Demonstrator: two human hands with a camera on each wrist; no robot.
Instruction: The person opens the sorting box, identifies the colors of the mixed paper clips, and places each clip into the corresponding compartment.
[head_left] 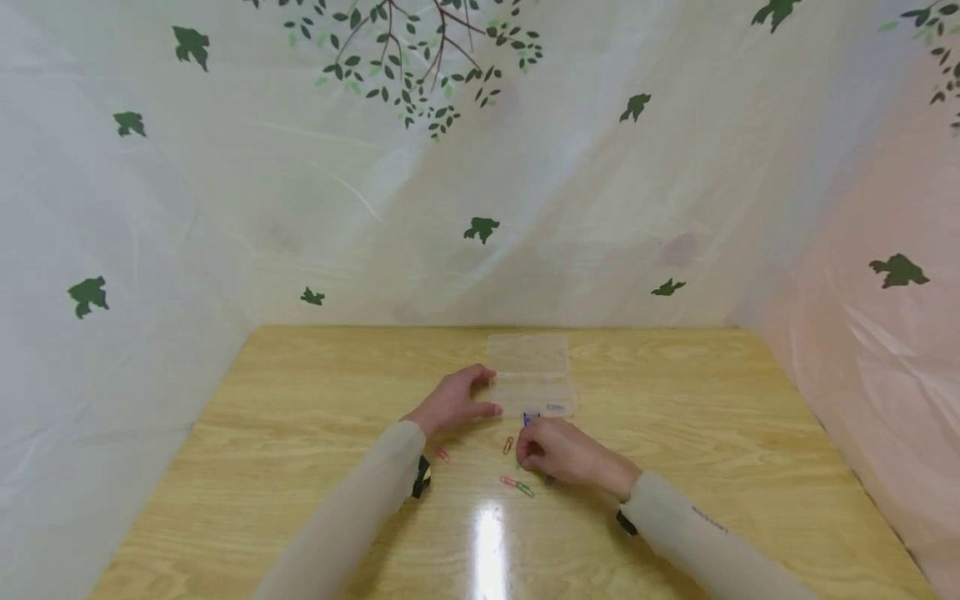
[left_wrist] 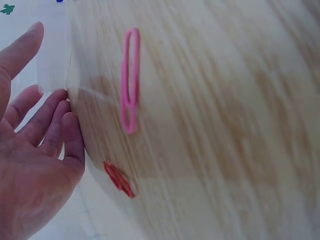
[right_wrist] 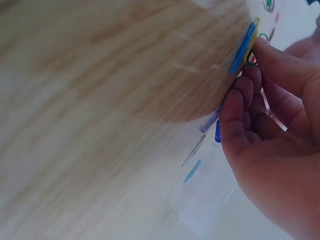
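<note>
Head view: a small clear plastic compartment box with its lid folded back (head_left: pixel 529 371) is seen lying on a light wooden surface (head_left: pixel 300 433), near the middle and toward the far edge. The left hand (head_left: pixel 454 402) is placed against the box's left side, thumb at the near corner and fingers along the far part of that side; the fingers are only loosely bent and the box is touched rather than clasped. The right hand (head_left: pixel 564 451) is held just in front of the box's near edge, its fingers curled together around a blue paper clip (head_left: pixel 530 418), which is pinched at the fingertips right at the box's rim. Scattered on the surface between the two forearms are an orange paper clip (head_left: pixel 507 444), a red paper clip (head_left: pixel 443 455), and a pink paper clip (head_left: pixel 509 481) touching a green paper clip (head_left: pixel 525 489). In the left wrist view the relaxed fingers (left_wrist: pixel 55 125) are shown resting at the corner of the translucent box, with the pink and red clips lying apart from them on the wood grain. In the right wrist view, blue and yellow clips (right_wrist: pixel 244 46) are seen gripped between the thumb and fingertips (right_wrist: pixel 237 100); how many are held cannot be told. A pale curtain printed with green leaves and branches (head_left: pixel 480 167) is hung around the surface on three sides.
</note>
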